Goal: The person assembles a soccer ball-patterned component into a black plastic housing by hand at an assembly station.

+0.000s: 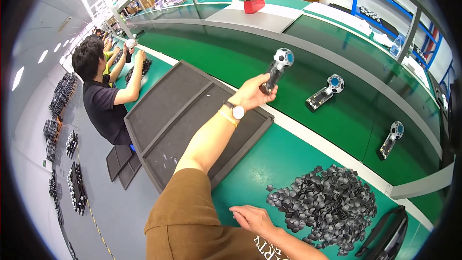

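Observation:
My left hand [254,92], reaching out over the green conveyor belt, is closed around the dark lower body of a handheld device with a round football-patterned head [277,70]. The head is white and black with a blue disc in the middle. Low over the green table, close to my body, is my right hand [256,220]. Its thumb and index finger are drawn together; whatever they may pinch is too small to make out. Right of it lies a heap of small black pentagon pieces [327,207].
Two similar football-headed devices, a nearer one [391,139] and another [327,92], lie on the belt [356,120]. A large black divided tray [192,115] rests on the table. A black bag-like item [387,233] sits at right. A co-worker [103,89] works at left.

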{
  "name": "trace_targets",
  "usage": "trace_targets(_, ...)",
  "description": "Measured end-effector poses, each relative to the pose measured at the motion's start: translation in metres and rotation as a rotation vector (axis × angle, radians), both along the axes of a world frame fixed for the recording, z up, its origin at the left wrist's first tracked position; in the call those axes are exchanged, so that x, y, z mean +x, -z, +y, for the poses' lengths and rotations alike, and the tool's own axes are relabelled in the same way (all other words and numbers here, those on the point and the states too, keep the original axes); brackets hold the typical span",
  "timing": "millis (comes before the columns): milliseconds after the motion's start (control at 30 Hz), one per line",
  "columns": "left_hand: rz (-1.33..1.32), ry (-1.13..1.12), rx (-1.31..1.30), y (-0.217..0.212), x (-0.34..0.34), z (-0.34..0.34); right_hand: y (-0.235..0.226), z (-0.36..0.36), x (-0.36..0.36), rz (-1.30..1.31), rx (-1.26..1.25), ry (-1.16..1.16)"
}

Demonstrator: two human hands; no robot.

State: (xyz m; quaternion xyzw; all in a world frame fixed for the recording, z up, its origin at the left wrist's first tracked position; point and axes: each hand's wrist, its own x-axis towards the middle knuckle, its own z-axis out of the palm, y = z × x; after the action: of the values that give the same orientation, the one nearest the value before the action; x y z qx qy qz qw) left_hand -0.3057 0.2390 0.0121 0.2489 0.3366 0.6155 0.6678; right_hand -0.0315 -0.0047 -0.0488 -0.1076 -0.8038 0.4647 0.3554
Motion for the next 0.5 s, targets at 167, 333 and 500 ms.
trace_targets(167,-0.292,0.186,-0.005,0.001,0.04,-0.052,-0.002,0.001,0.0,-0.024,-0.028,0.033)
trace_targets(333,-0.446,0.32,0.07,0.021,0.036,-0.074,-0.002,0.001,-0.001,-0.019,-0.043,0.002)
trace_targets(500,-0.328,0.378,0.119,0.034,0.033,-0.071,-0.001,0.003,0.002,-0.023,-0.029,0.007)
